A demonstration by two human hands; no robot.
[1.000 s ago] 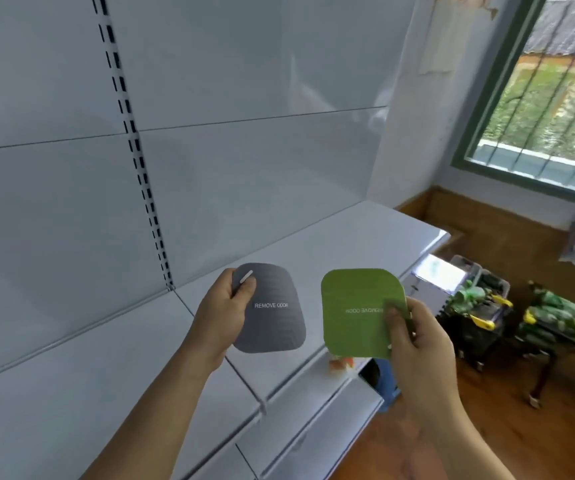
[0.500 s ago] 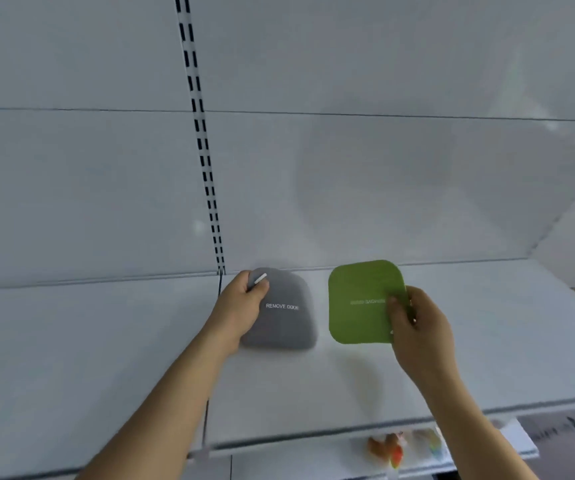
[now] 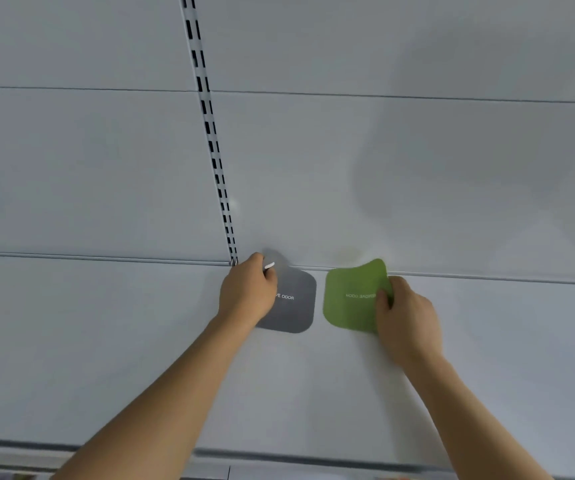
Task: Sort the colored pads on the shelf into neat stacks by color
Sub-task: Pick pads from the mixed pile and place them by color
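Observation:
A grey pad (image 3: 294, 308) with white lettering lies near the back of the white shelf (image 3: 106, 341), its far corner curled up against the back panel. My left hand (image 3: 248, 292) grips its left edge. Beside it on the right is a green pad (image 3: 352, 299) with white lettering, its far right corner bent upward. My right hand (image 3: 405, 317) pinches its right edge. A narrow gap separates the two pads.
A slotted upright rail (image 3: 210, 133) runs down the white back panel and ends just left of the grey pad. The shelf's front edge (image 3: 314, 459) crosses the bottom of the view, with a lower shelf barely visible beneath it.
Both hands have carried the pads forward and down onto the shelf near the back panel. The view has turned from the window side to face the shelf.

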